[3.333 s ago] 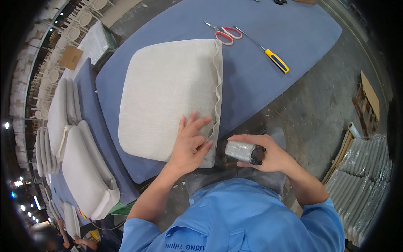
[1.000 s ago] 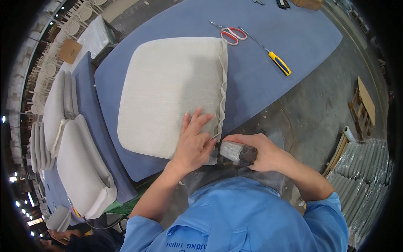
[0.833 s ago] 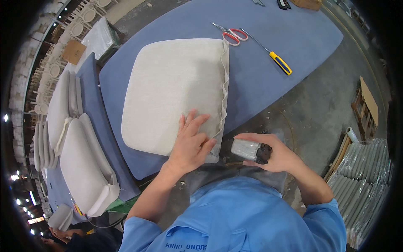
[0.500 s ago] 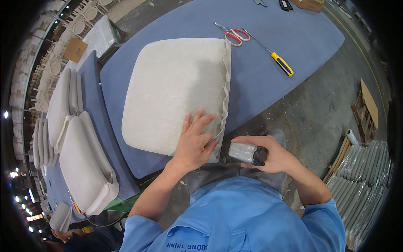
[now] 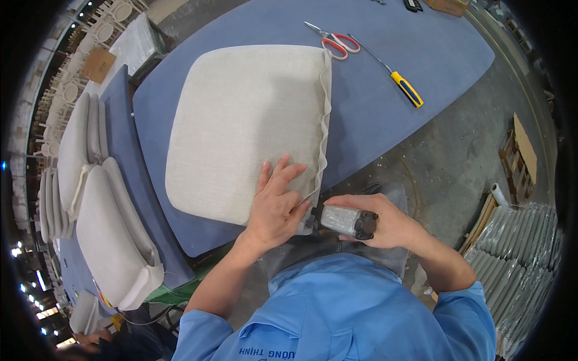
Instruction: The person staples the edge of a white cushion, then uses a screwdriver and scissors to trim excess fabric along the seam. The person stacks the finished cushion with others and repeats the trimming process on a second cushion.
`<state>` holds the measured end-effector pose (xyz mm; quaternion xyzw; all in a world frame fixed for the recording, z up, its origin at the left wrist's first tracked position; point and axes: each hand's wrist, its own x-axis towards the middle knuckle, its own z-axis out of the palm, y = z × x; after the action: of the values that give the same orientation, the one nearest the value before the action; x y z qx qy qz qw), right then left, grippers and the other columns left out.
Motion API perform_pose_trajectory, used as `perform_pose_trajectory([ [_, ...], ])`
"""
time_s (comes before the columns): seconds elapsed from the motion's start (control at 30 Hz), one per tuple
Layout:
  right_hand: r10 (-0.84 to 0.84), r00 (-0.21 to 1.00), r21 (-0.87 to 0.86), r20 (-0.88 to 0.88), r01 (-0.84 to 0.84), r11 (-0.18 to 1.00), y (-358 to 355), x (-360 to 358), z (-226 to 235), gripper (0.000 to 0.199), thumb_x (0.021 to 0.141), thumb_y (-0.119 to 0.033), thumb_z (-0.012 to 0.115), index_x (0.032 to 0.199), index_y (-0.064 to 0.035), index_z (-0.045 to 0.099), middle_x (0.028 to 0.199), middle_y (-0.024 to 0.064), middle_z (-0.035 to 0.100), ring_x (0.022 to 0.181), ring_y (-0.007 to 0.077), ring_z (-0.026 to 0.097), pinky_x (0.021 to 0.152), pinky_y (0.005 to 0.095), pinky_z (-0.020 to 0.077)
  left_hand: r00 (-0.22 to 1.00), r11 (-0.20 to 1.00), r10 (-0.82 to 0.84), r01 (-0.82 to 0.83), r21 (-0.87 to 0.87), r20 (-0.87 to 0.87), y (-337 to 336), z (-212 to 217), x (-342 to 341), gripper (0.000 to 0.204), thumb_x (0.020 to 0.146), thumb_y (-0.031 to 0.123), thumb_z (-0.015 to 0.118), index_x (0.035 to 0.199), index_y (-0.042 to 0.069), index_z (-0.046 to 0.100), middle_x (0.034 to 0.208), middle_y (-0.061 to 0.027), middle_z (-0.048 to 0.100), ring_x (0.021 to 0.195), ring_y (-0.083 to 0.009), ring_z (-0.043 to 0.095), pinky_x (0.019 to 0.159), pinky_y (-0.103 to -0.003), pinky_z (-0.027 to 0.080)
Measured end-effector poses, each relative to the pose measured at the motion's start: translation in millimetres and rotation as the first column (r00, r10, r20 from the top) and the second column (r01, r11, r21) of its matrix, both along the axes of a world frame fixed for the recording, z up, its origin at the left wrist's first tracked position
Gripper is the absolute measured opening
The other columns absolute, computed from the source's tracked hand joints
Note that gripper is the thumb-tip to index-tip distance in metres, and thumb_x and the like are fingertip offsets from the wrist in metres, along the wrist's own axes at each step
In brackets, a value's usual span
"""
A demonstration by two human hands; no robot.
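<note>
Cream is the colour of the big cushion [image 5: 223, 114], and in the head view it lies flat on the blue table [image 5: 379, 126], close to the person's tummy. Its wavy cloth edge [image 5: 326, 120] runs down its right side. I think the cushion is turned that way so the loose edge is easy to get at.

The left hand [image 5: 277, 201] rests on the cushion's near right corner with its fingers spread out. That probably stops the cushion sliding and keeps the cloth flat. The thumb is by the wavy edge, but I can't tell if it pinches any cloth.

The right hand [image 5: 388, 222] is wrapped around a grey tool [image 5: 340, 219] with a black end, just right of that same corner. The palm hides part of the tool, and I can't see if its front touches the cushion.

Red-handled scissors [image 5: 334, 47] sit just beside the cushion's far right corner, and a yellow screwdriver [image 5: 407, 90] lies to the right of them. Maybe they are there to be out of the way but easy to reach.

More cushions [image 5: 114, 234] are left of the big cushion. Past its far side, a black thing [image 5: 413, 5] is cut off by the top edge, so I can't name it.
</note>
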<state>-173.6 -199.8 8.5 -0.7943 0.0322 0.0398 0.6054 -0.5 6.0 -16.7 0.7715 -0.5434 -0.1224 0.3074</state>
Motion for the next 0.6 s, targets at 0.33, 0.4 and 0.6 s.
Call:
perform_pose_trajectory([
  [0.33,0.026,0.997,-0.053,-0.078,-0.03,0.998,7,-1,7,0.062,0.08,-0.006,0.081,0.138,-0.0095,0.061,0.117,0.0152,0.076,0.107,0.0321,0.075,0.09,0.0385,0.0569,0.999,1.0,-0.014,0.015,-0.007,0.045,-3,0,-4,0.026,0.089,0.013,0.078,0.071,0.001,0.063,0.149,-0.0156,0.055,0.154,-0.0423,0.034,0.127,-0.061,0.012],
  [0.4,0.014,0.999,-0.085,0.03,-0.011,0.996,7,-7,7,0.062,0.08,-0.007,0.084,0.138,-0.01,0.061,0.117,0.0145,0.076,0.107,0.0307,0.075,0.091,0.0378,0.0569,0.999,1.0,-0.01,0.009,0.008,0.03,1,6,-2,0.026,0.089,0.014,0.078,0.071,0.001,0.064,0.15,-0.0165,0.054,0.155,-0.045,0.032,0.126,-0.063,0.011],
  [0.6,-0.041,0.998,0.025,0.052,0.04,0.999,6,-28,10,0.061,0.082,-0.009,0.087,0.138,-0.009,0.063,0.115,0.0111,0.076,0.104,0.0245,0.075,0.093,0.0359,0.057,0.999,0.999,0.019,-0.02,0.04,0.031,14,18,-7,0.028,0.09,0.017,0.078,0.072,0.002,0.063,0.153,-0.0181,0.051,0.155,-0.051,0.028,0.124,-0.068,0.01],
])
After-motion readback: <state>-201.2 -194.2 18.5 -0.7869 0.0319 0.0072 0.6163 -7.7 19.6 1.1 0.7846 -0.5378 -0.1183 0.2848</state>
